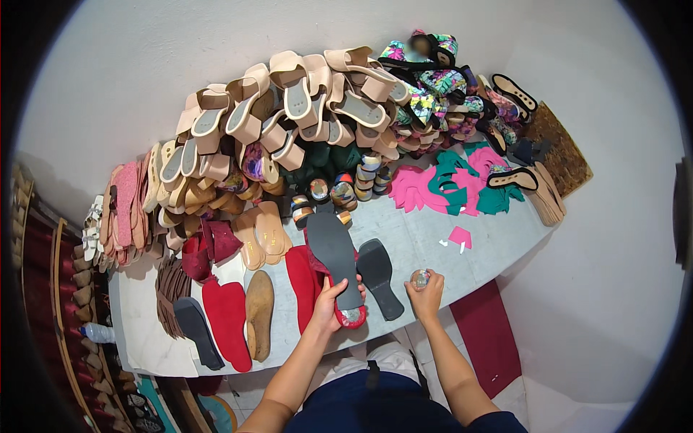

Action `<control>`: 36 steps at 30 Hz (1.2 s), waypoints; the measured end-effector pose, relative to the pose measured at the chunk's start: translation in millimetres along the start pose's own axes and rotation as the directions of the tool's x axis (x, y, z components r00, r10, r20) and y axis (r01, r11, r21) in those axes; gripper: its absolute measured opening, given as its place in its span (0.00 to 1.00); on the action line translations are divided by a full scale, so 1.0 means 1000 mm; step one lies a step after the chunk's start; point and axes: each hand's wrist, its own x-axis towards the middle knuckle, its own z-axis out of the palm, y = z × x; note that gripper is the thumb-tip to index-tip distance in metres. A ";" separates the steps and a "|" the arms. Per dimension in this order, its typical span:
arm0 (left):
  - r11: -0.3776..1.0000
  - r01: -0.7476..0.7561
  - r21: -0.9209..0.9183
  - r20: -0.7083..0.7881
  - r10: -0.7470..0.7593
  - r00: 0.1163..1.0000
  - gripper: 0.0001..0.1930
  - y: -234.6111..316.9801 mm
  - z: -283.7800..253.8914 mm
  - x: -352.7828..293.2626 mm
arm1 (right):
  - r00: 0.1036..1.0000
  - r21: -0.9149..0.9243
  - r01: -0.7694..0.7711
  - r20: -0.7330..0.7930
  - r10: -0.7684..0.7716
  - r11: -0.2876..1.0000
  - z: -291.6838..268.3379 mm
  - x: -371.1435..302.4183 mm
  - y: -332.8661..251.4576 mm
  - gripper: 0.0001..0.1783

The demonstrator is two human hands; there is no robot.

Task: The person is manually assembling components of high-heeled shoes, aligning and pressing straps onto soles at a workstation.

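My left hand (330, 304) is closed around the heel end of a shoe with a dark grey outsole (328, 242) facing up; red material shows along its edges. Between the fingers of my right hand (427, 296) is a small round multicoloured shoe heel (419, 277), held near the table's front edge. A loose dark grey sole (380, 278) lies on the table between my hands. Left of the held shoe are a red sole-shaped piece (301, 278), a wooden shoe last (259, 315), another red sole-shaped piece (227, 321) and a dark sole (197, 333).
Beige heeled sandals (296, 101) are piled at the back, beside patterned sandals (433, 101). Similar round heels (364, 177) stand in front. Pink and green cutouts (419, 187) lie at right near a brown board (557, 151). Brown strips (172, 296) and burgundy uppers (209, 251) are at left.
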 end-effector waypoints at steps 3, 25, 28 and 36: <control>0.998 -0.042 0.038 -0.020 0.043 0.999 0.17 -0.013 0.009 0.011 | 0.993 0.028 0.059 0.100 -0.061 0.998 -0.003 0.008 0.014 0.34; 0.439 -0.138 0.888 -0.076 0.434 0.898 0.22 -0.124 0.052 0.089 | 0.666 0.059 0.353 0.685 -0.295 0.934 -0.036 0.178 -0.121 0.34; -0.095 -0.034 0.995 0.081 0.555 0.828 0.25 -0.110 0.055 0.089 | 0.807 0.068 0.303 0.513 -0.294 0.950 -0.015 0.189 -0.111 0.24; -0.363 0.101 0.926 0.121 0.542 0.831 0.27 -0.095 0.078 0.094 | 0.856 0.300 0.002 0.493 -0.157 0.954 0.001 0.221 -0.077 0.23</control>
